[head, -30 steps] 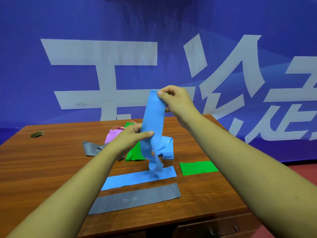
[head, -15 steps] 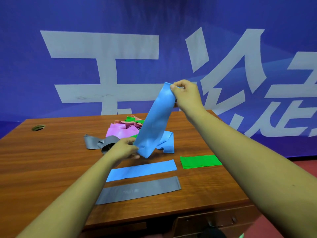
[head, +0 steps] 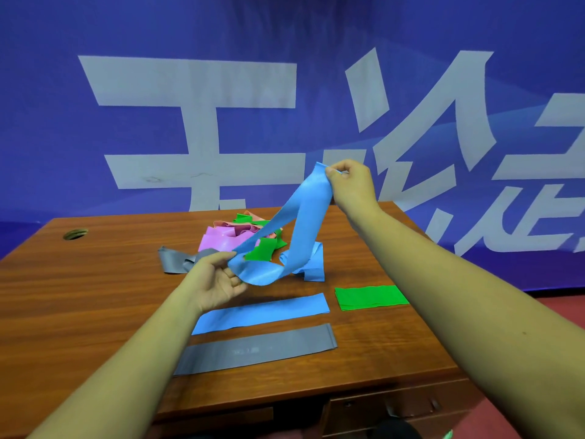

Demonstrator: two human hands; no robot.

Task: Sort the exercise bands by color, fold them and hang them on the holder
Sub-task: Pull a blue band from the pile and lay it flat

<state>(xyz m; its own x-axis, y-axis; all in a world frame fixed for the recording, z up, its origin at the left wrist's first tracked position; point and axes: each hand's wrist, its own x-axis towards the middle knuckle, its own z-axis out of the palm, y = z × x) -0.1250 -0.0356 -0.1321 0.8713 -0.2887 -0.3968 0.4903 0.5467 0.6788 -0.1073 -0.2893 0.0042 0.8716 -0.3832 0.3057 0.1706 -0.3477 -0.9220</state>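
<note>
The blue band (head: 304, 223) has sagged open into a loop, its top pinched by the right hand (head: 349, 185) and its lower fold at 7 o'clock seemingly gripped by the loosely curled left hand (head: 218, 280), so folding looks unfinished.

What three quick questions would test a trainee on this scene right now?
1. True or false: the right hand pinches the top end of the lifted blue band.
2. Which flattened band lies nearest the front edge of the table? A green band, B grey band, C pink band.
3. Fill in: the left hand holds the lifted blue band at its ____ end.
Key: 1 true; 2 B; 3 lower.
</note>
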